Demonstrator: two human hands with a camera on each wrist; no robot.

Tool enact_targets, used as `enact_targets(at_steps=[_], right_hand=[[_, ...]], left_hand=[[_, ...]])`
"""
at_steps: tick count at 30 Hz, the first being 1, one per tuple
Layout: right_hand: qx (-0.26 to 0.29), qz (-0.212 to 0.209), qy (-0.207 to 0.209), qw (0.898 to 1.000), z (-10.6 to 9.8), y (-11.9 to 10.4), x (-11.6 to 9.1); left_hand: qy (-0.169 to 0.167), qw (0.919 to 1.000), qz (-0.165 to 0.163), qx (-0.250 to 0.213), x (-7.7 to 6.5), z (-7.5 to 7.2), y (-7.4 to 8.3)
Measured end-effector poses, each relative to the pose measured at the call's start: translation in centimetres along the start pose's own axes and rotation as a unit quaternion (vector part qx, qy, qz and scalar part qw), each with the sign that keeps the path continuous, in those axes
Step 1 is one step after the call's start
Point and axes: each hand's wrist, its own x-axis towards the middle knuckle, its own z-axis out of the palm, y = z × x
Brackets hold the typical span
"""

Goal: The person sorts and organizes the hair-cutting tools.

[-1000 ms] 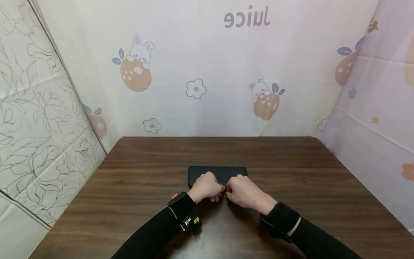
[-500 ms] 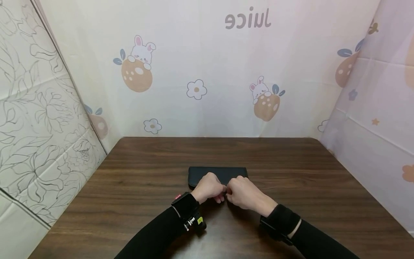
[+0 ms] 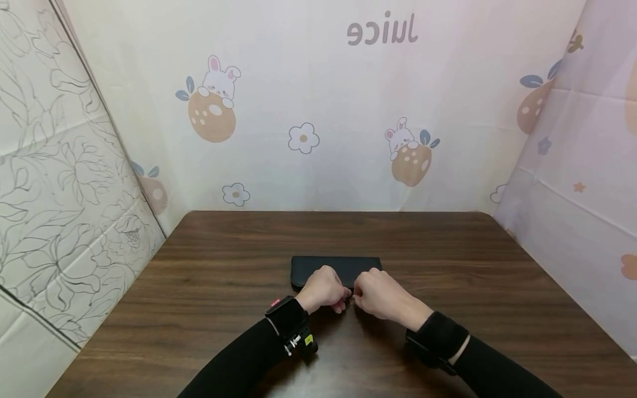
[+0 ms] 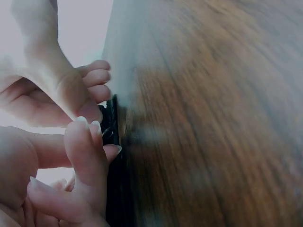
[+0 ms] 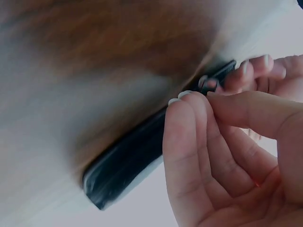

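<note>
A flat black zip case (image 3: 318, 265) lies on the table, its long front edge facing me. My left hand (image 3: 324, 288) and right hand (image 3: 385, 293) meet at the middle of this edge. A small zipper pull ring (image 4: 109, 132) shows between my left fingertips in the left wrist view, where the left thumb and fingers pinch. Close beside it, my right thumb and fingers pinch at the case's edge, as the right wrist view shows with the black case (image 5: 132, 151) behind them. The exact contact there is partly hidden by fingertips.
The brown wood-grain table (image 3: 224, 249) extends around the case on all sides. A printed curtain (image 3: 318, 83) hangs behind the table's far edge, with further curtains at left and right. Black sleeves and wrist cameras cover both wrists.
Both hands have shifted slightly to the right along the case's front edge, the right hand mostly in the last half second. The case stays in place.
</note>
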Motion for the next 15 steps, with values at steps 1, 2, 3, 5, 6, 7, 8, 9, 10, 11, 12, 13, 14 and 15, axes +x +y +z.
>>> enact_targets(at_steps=[1,2,3,5,6,7,8,9,10,11,12,13,14,15], right_hand=[[-0.002,0.005,0.001,1.000,-0.2,0.1,0.0],[-0.002,0.016,0.001,1.000,-0.5,0.2,0.1],[-0.002,0.025,0.000,1.000,-0.8,0.3,0.2],[-0.004,0.041,0.001,0.999,-1.3,0.5,0.4],[-0.003,0.047,0.002,0.999,-1.6,0.7,0.5],[-0.002,0.053,0.004,0.999,-1.8,0.9,0.7],[-0.001,0.058,0.007,0.998,-2.0,1.1,0.9],[-0.001,0.057,0.010,0.998,-2.1,1.3,1.1],[-0.002,0.056,0.014,0.998,-2.1,1.5,1.3],[0.000,0.056,0.018,0.998,-2.2,1.7,1.6],[0.001,0.054,0.022,0.998,-2.2,1.9,1.8],[-0.001,0.053,0.026,0.998,-2.2,2.0,2.0],[-0.001,0.052,0.028,0.998,-2.2,2.1,2.1],[-0.001,0.049,0.029,0.998,-2.2,2.2,2.2]], left_hand=[[-0.001,1.0000,0.001,0.005,0.0,0.0,0.0],[-0.001,1.0000,0.000,0.007,0.0,0.0,0.0],[-0.002,0.9999,0.001,0.010,0.0,0.0,0.0],[-0.004,0.9999,0.002,0.012,-0.1,-0.1,0.0],[-0.004,0.9999,0.002,0.013,-0.1,-0.1,0.0],[-0.005,0.9999,0.002,0.012,-0.1,-0.1,0.0],[-0.004,0.9999,0.004,0.014,-0.1,-0.1,0.0],[-0.003,0.9998,0.006,0.020,-0.2,-0.1,0.0],[-0.002,0.9996,0.008,0.027,-0.2,-0.1,0.1],[0.000,0.9994,0.010,0.034,-0.2,0.0,0.1],[0.001,0.9991,0.011,0.040,-0.2,0.0,0.1],[0.002,0.9988,0.012,0.048,-0.2,0.0,0.1],[0.002,0.9983,0.014,0.056,-0.2,0.0,0.2],[0.003,0.9978,0.015,0.065,-0.2,0.0,0.2]])
